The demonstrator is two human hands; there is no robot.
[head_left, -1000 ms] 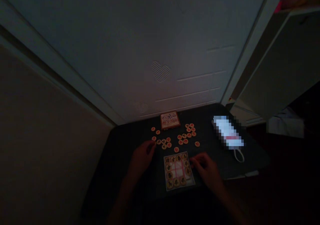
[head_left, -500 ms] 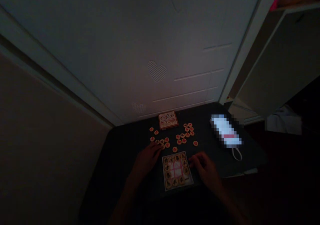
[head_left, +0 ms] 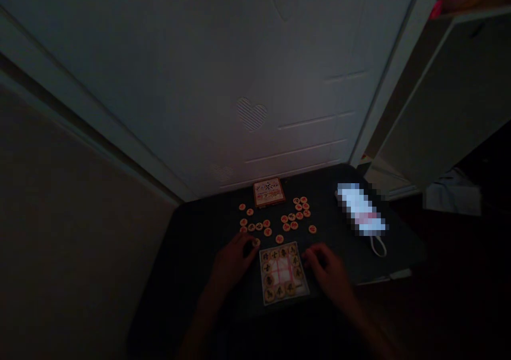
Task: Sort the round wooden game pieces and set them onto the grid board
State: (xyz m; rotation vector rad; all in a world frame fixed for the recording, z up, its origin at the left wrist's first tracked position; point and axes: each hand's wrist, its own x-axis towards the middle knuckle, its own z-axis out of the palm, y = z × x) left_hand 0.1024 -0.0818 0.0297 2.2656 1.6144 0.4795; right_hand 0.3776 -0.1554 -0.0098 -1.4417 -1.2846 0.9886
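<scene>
My left hand [head_left: 233, 259] is closed, thumb and fingers pinching a round wooden Chinese chess piece [head_left: 256, 242] just off the upper left corner of a small square board [head_left: 282, 271]. Pieces with dark characters line the board's edges, around pink lines in its middle. My right hand [head_left: 326, 267] rests by the board's right edge with its fingers curled in. Whether it holds anything, or touches the board, is hidden. Beyond my hands lie several loose pieces [head_left: 268, 232], mostly with red characters.
A printed box [head_left: 269, 192] stands at the back of the dark table [head_left: 199, 216], against a pale panel with hearts [head_left: 252, 114]. On the right lies a bright, blurred-out phone-like object [head_left: 361, 209] with a white strap [head_left: 378, 246]. The light is dim.
My left hand has drawn a piece away from the loose group, toward me and the board. My right hand has hardly moved.
</scene>
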